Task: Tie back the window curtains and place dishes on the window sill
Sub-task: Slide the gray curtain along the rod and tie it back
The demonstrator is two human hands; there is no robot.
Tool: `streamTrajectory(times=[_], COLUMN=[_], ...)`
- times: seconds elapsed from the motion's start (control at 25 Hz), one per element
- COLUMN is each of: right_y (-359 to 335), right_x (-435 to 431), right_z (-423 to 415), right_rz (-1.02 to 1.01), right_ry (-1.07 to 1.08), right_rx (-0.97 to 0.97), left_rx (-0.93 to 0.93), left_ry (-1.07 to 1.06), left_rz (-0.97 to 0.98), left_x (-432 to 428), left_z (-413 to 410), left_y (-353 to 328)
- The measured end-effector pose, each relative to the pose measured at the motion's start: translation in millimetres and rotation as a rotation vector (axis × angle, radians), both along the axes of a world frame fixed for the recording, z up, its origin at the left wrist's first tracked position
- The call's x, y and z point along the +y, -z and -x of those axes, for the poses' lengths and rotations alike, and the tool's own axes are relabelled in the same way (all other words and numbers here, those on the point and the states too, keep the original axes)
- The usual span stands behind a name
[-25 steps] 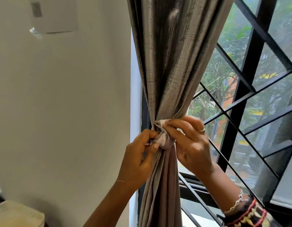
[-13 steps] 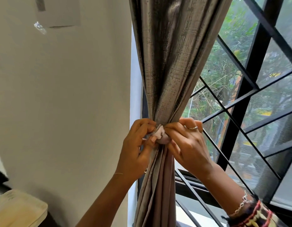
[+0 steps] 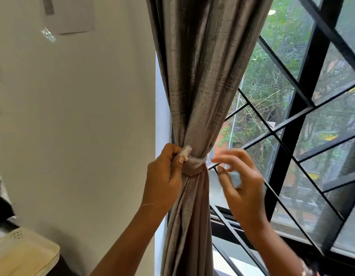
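Note:
A grey-brown curtain (image 3: 204,80) hangs in the middle of the view, gathered into a narrow bunch. A pale cloth tie-back (image 3: 194,163) is wrapped around the bunch at its narrowest point. My left hand (image 3: 164,180) is on the curtain's left side and pinches the loose end of the tie-back between thumb and fingers. My right hand (image 3: 240,184) hovers just right of the curtain, fingers spread and blurred, touching nothing. No dishes are in view.
A black window grille (image 3: 292,136) with diagonal bars fills the right side, trees behind it. A white wall (image 3: 83,126) is on the left with taped paper (image 3: 69,14) high up. A cream-coloured object (image 3: 23,253) sits at the lower left.
My right hand has let go of the tie-back and moved away to the right. My left hand has slid to the curtain's left side, still holding the tie's end. The tie now wraps the bunch.

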State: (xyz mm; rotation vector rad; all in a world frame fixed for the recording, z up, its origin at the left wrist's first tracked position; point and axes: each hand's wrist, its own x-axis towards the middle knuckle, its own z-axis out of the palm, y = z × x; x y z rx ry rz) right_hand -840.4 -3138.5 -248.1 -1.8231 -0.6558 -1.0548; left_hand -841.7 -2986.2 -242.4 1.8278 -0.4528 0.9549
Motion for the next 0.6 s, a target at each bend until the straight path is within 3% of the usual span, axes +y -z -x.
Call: streamTrajectory(times=[0.08,0.2,0.36,0.6], right_y=[24.0,42.1,18.2,5.7], right_x=[6.6,26.1,31.8,35.3], right_z=[17.2,27.1,14.6,3.7], right_rz=[-0.405,-0.734,-1.039,-1.121], right_ry=[-0.258,-0.552,-0.724,-0.718], right_rx=[0.337,0.785,0.87,0.934], left_rx=[-0.005,0.002,0.058,0.083], left_ry=[-0.014,0.003,0.07,0.125], left_rz=[0.008,0.022,0.1,0.177], left_x=[-0.1,-2.2,-2.8,-1.4], left_z=[-0.6,-2.6,-3.3,1.3], left_y=[-0.4,-1.6,-2.4,0.1])
